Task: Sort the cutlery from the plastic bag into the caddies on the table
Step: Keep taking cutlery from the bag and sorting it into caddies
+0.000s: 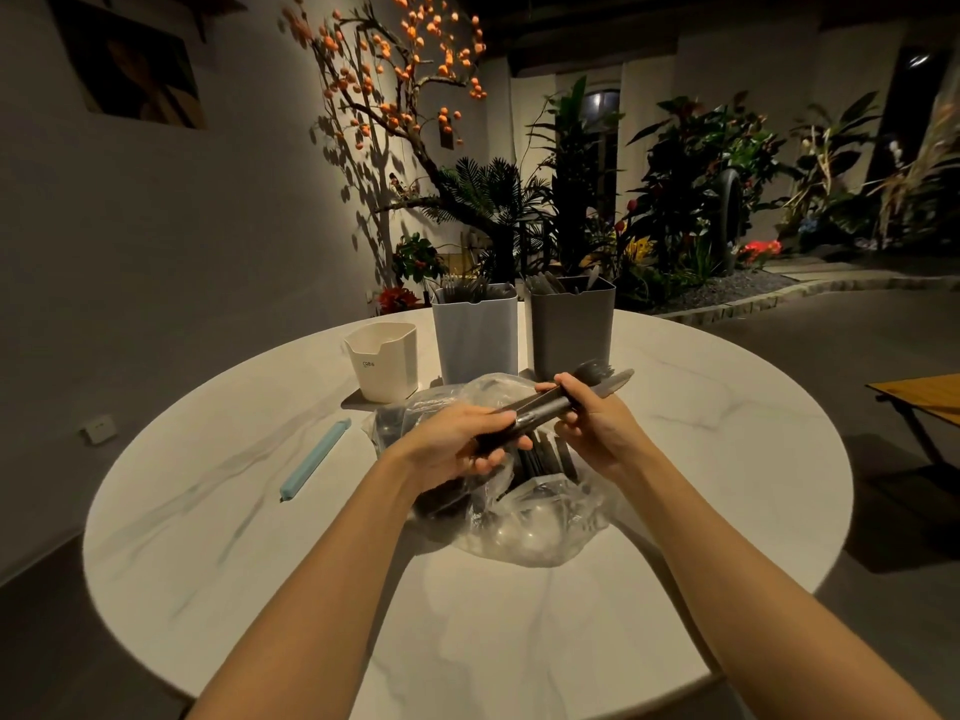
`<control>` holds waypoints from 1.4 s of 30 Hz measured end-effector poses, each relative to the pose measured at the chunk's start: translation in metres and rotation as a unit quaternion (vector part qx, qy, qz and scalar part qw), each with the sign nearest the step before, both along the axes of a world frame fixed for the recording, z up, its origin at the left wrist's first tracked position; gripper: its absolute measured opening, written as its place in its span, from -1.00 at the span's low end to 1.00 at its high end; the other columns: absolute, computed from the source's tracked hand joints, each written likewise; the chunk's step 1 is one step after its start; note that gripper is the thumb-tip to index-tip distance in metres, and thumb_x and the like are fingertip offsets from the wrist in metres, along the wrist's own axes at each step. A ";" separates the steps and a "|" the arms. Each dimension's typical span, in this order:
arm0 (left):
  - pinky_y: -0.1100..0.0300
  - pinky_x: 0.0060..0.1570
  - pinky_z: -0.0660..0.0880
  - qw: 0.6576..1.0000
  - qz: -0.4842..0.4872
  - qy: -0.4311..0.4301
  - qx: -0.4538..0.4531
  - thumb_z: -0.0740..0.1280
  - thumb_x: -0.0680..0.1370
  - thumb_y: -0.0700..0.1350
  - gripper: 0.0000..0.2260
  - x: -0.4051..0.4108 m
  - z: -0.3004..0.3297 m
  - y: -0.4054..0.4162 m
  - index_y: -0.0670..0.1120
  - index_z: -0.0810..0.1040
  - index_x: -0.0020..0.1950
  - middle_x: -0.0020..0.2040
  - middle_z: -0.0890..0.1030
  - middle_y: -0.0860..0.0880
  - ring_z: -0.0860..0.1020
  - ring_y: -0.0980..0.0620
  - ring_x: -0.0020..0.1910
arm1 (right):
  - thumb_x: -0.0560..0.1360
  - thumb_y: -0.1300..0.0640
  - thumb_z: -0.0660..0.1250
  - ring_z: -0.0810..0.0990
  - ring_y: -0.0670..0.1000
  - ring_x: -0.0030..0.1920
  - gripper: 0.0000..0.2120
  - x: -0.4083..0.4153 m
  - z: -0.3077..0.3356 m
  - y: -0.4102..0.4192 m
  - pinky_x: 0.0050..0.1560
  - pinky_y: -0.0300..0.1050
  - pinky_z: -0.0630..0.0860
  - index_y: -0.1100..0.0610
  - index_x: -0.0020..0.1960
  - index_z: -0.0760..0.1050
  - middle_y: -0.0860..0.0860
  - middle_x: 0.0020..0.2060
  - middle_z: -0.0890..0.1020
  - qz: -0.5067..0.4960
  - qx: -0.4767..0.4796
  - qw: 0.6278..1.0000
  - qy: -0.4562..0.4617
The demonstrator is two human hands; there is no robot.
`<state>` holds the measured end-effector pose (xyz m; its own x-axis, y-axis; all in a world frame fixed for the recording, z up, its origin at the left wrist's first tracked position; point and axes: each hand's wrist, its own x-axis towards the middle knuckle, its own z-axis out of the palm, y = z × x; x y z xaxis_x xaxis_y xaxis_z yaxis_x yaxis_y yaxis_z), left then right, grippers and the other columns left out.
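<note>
A bundle of dark cutlery is grasped at each end by the left hand and right hand, held level above the open plastic bag, presumably for separation by type before the caddies are loaded on the tabletop.
</note>
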<state>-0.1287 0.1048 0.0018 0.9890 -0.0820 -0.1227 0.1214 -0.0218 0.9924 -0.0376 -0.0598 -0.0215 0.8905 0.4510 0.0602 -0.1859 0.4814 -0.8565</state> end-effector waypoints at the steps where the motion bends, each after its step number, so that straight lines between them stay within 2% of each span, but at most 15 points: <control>1: 0.36 -0.47 0.44 1.000 -0.028 0.013 -0.006 0.23 0.63 -0.18 -0.79 -0.001 0.000 0.001 -0.25 0.49 0.20 -0.14 0.63 -0.10 0.47 0.12 -0.39 | 0.59 0.15 0.26 0.37 -0.12 -0.53 -0.73 0.001 -0.002 0.001 -0.55 -0.36 0.36 0.35 -0.06 0.61 0.08 -0.46 0.48 -0.001 -0.012 1.000 -0.013; 3: 0.35 -0.46 0.40 0.996 -0.078 0.030 -0.009 0.20 0.64 -0.21 -0.80 -0.003 -0.001 0.000 -0.27 0.47 0.20 -0.16 0.58 -0.08 0.44 0.13 -0.40 | 0.60 0.13 0.25 0.43 -0.05 -0.42 -0.73 -0.002 -0.003 0.005 -0.45 -0.31 0.46 0.31 -0.09 0.61 0.10 -0.40 0.58 0.000 -0.037 0.998 -0.043; 5: 0.33 -0.46 0.30 0.995 -0.098 0.035 0.006 0.14 0.67 -0.15 -0.79 -0.002 -0.002 -0.004 -0.25 0.45 0.19 -0.20 0.55 -0.07 0.37 0.14 -0.46 | 0.62 0.11 0.21 0.51 0.01 -0.38 -0.70 -0.006 -0.003 0.009 -0.41 -0.25 0.50 0.32 -0.06 0.58 0.09 -0.37 0.63 0.006 -0.053 0.997 -0.059; 8: 0.31 -0.48 0.20 0.996 -0.077 0.021 0.030 0.08 0.69 -0.08 -0.76 0.000 -0.004 -0.012 -0.20 0.45 0.06 -0.33 0.42 -0.03 0.28 0.15 -0.51 | 0.63 0.10 0.20 0.63 -0.04 -0.33 -0.67 -0.008 -0.003 0.010 -0.37 -0.25 0.54 0.38 0.08 0.54 0.06 -0.32 0.65 0.011 -0.060 0.996 -0.065; 10: 0.31 -0.49 0.26 0.998 -0.059 0.003 0.032 0.10 0.69 -0.10 -0.82 0.000 -0.007 -0.016 -0.17 0.42 0.02 -0.35 0.38 -0.03 0.31 0.14 -0.49 | 0.60 0.10 0.26 0.64 0.01 -0.22 -0.66 -0.006 -0.005 0.012 -0.29 -0.22 0.58 0.39 0.14 0.52 0.12 -0.21 0.65 0.010 -0.063 0.996 -0.057; 13: 0.31 -0.48 0.37 0.999 -0.046 -0.015 0.013 0.14 0.67 -0.16 -0.90 0.001 -0.010 -0.019 -0.17 0.40 0.09 -0.33 0.43 -0.06 0.38 0.12 -0.48 | 0.54 0.08 0.36 0.63 0.05 -0.18 -0.72 -0.004 -0.008 0.015 -0.25 -0.20 0.58 0.31 0.06 0.55 0.16 -0.18 0.62 -0.001 -0.071 0.997 -0.020; 17: 0.35 -0.56 0.14 0.999 -0.011 -0.033 0.012 0.09 0.69 -0.06 -0.78 0.005 -0.012 -0.021 -0.18 0.40 0.14 -0.34 0.43 -0.04 0.24 0.17 -0.56 | 0.55 0.11 0.34 0.61 0.00 -0.22 -0.84 -0.003 -0.006 0.016 -0.29 -0.24 0.56 0.22 -0.08 0.56 0.09 -0.25 0.63 -0.003 -0.065 0.998 -0.016; 19: 0.35 -0.58 0.12 0.999 0.016 -0.038 0.013 0.04 0.70 -0.01 -0.70 0.009 -0.015 -0.022 -0.20 0.41 0.20 -0.36 0.43 -0.03 0.22 0.16 -0.57 | 0.57 0.11 0.32 0.61 -0.02 -0.21 -0.85 -0.004 -0.007 0.017 -0.30 -0.26 0.54 0.18 -0.09 0.55 0.06 -0.26 0.63 -0.016 -0.074 0.997 -0.019; 21: 0.35 -0.59 0.13 0.999 0.030 -0.044 0.011 0.05 0.70 -0.04 -0.70 0.011 -0.017 -0.023 -0.22 0.40 0.23 -0.37 0.44 -0.04 0.23 0.16 -0.57 | 0.57 0.11 0.30 0.60 0.00 -0.16 -0.85 -0.003 -0.008 0.017 -0.20 -0.21 0.53 0.18 -0.08 0.55 0.07 -0.24 0.63 -0.024 -0.085 0.996 -0.032; 25: 0.33 -0.56 0.30 0.995 0.059 -0.073 0.028 0.09 0.69 -0.08 -0.77 0.010 -0.019 -0.027 -0.21 0.45 0.11 -0.34 0.54 -0.08 0.36 0.10 -0.54 | 0.60 0.13 0.25 0.61 0.05 -0.17 -0.81 -0.004 -0.008 0.018 -0.10 -0.11 0.55 0.21 -0.12 0.53 0.10 -0.27 0.62 -0.038 -0.092 0.993 -0.058; 27: 0.33 -0.56 0.33 0.993 0.074 -0.081 0.033 0.12 0.68 -0.08 -0.79 0.010 -0.019 -0.028 -0.18 0.47 0.10 -0.31 0.58 -0.10 0.39 0.09 -0.53 | 0.61 0.11 0.23 0.64 0.05 -0.16 -0.77 -0.005 -0.008 0.019 -0.10 -0.11 0.58 0.22 -0.08 0.57 0.13 -0.23 0.64 -0.046 -0.102 0.991 -0.069; 32: 0.37 -0.60 0.19 0.991 0.092 -0.088 0.030 0.12 0.68 -0.08 -0.78 0.008 -0.018 -0.031 -0.18 0.46 0.17 -0.31 0.53 -0.10 0.28 0.15 -0.60 | 0.59 0.10 0.28 0.67 0.05 -0.18 -0.74 -0.008 -0.007 0.021 -0.20 -0.15 0.62 0.30 0.09 0.57 0.17 -0.11 0.67 -0.043 -0.070 0.994 -0.069; 37: 0.37 -0.59 0.18 0.990 0.118 -0.065 0.051 0.01 0.70 0.03 -0.67 0.009 -0.018 -0.035 -0.12 0.47 0.20 -0.38 0.46 -0.08 0.25 0.17 -0.61 | 0.57 0.09 0.30 0.68 -0.06 -0.19 -0.83 -0.011 -0.004 0.026 -0.26 -0.26 0.56 0.19 0.00 0.57 0.02 -0.21 0.68 -0.063 -0.094 0.991 -0.078; 42: 0.36 -0.60 0.22 0.987 0.122 -0.091 0.046 0.05 0.70 -0.04 -0.72 0.009 -0.020 -0.036 -0.15 0.45 0.24 -0.34 0.51 -0.11 0.31 0.13 -0.61 | 0.56 0.11 0.32 0.68 -0.03 -0.23 -0.80 -0.011 -0.003 0.026 -0.31 -0.24 0.57 0.25 0.03 0.57 0.08 -0.20 0.68 -0.059 -0.090 0.991 -0.086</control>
